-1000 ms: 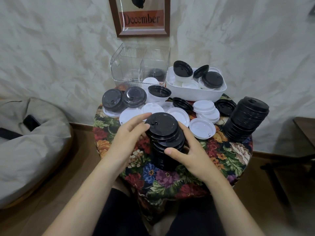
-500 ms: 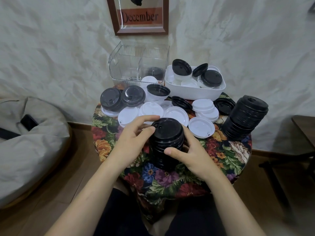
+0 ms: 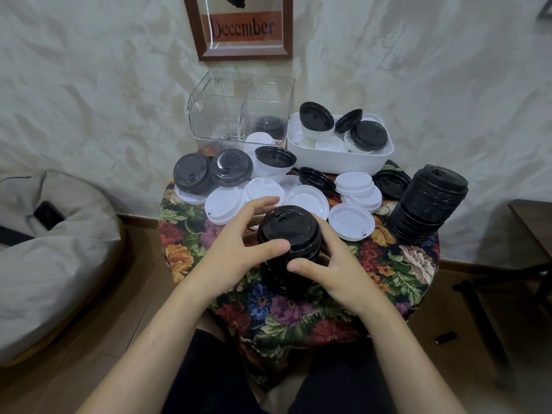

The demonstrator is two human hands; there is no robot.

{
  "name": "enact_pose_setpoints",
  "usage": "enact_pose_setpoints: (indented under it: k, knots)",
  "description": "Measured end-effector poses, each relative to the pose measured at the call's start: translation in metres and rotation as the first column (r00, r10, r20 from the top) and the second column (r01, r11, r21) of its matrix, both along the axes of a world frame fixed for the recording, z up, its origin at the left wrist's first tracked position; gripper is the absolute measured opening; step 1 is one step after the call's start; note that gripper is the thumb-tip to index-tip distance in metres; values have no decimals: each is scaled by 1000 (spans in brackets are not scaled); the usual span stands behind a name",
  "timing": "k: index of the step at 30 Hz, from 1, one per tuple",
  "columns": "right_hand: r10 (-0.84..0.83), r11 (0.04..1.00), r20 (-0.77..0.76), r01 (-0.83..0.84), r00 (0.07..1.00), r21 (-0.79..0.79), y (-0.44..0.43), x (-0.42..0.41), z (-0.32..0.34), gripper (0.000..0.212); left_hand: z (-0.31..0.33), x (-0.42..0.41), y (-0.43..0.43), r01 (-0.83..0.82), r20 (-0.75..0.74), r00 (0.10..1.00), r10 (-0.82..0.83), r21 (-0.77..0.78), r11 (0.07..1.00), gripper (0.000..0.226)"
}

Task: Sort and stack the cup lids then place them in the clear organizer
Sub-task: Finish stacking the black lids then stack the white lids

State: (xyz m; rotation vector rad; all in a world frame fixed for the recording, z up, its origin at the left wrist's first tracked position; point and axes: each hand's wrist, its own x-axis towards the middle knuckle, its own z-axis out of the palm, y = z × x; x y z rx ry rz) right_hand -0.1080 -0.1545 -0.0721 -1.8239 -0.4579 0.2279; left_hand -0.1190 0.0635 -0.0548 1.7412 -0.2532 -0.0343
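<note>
The stack of black lids (image 3: pixel 286 231) stands upright at the near middle of the table (image 3: pixel 298 312), clamped between the left hand (image 3: pixel 233 258), thumb on its near rim and fingers spread behind, and the right hand (image 3: pixel 337 273), curled round its right side. The clear organizer (image 3: pixel 215 115) lies beyond, far left, nearer the left hand. There are two black stacks, the second stack (image 3: pixel 430 204) leaning at right, one organizer and one white tub (image 3: pixel 337 162).

Glossy black plastic lids (image 3: pixel 288 231), woven floral cloth (image 3: pixel 286 309), clear ribbed plastic organizer (image 3: pixel 215 115).
</note>
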Motion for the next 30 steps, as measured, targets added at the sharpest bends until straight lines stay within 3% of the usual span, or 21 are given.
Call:
enact_pose_setpoints:
  k: [4,8,14,17,21,30]
  knots:
    - [0,1000,-6,0,1000,18,0,0,-2,84,0,1,1,34,-55,998,-37,-49,998,62]
    - [-4,1000,-39,5,999,26,0,-1,-3,107,2,1,0,72,-62,995,-74,-38,997,65]
    - [29,999,-21,-29,999,30,-2,2,0,111,6,1,-1,119,-52,992,-119,4,993,60]
    - [6,999,-9,-6,1000,39,1,1,3,104,6,2,0,141,-59,988,-140,19,990,59]
    - [-14,1000,2,14,1000,17,3,2,3,78,5,3,1,160,-79,984,-158,22,987,58]
    - [-3,1000,3,3,1000,-2,0,5,5,79,0,2,1,147,-62,988,-143,71,987,57]
